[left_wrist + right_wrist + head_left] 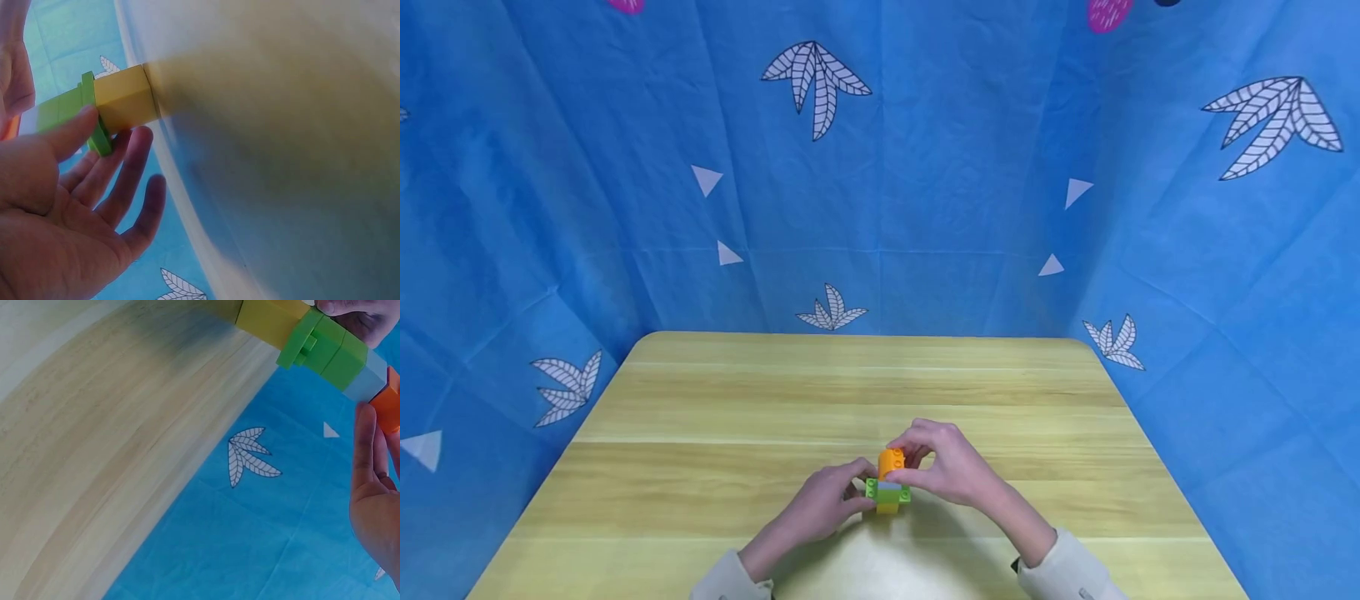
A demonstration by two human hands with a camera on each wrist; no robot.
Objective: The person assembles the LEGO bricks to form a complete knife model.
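Note:
A tower of toy building blocks stands on the table between the two hands. At its base is a yellow block [127, 99]; above it come a thin green plate [872, 489], green blocks [340, 357] and a light blue block [369, 377]. An orange block [891, 461] with round studs tops the tower. My left hand [823, 504] pinches the green part between thumb and fingertips, its other fingers spread beside the yellow block. From the right, my right hand [951, 467] grips the orange block. Whether the orange block is fully seated on the light blue one I cannot tell.
A wood-grain table [715, 400] with rounded far corners lies under the hands. Blue cloth [925, 167] printed with white leaves and triangles hangs behind it and along both sides.

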